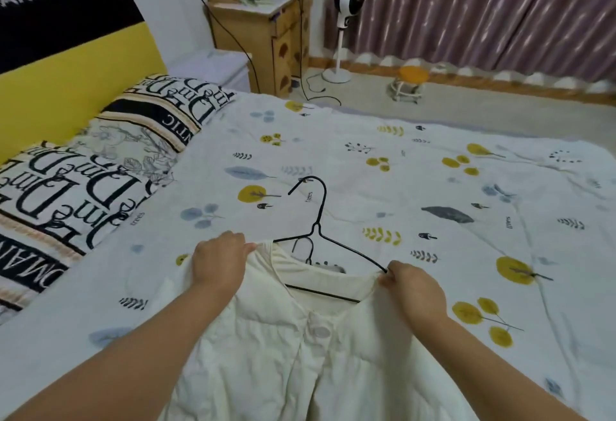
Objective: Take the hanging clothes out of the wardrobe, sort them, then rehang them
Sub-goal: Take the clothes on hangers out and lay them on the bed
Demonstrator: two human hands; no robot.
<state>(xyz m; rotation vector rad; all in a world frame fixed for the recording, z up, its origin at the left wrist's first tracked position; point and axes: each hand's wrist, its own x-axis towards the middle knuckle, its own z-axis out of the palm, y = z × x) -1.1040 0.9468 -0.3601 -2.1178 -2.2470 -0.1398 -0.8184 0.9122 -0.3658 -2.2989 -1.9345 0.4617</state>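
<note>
From the head camera, a cream jacket (300, 354) lies flat on the bed (416, 170), near its close edge. It is probably laid out so it is easy to sort. A black wire hanger (320, 237) sits inside the neck. The left hand (218, 264) pinches the jacket's left shoulder. The right hand (411, 287) pinches the right shoulder, where the hanger's arm ends. Holding both shoulders likely keeps the jacket spread wide. The jacket runs long from the person toward the far side. Its neck points away, and the hook points up toward the pillows (100, 160).
</note>
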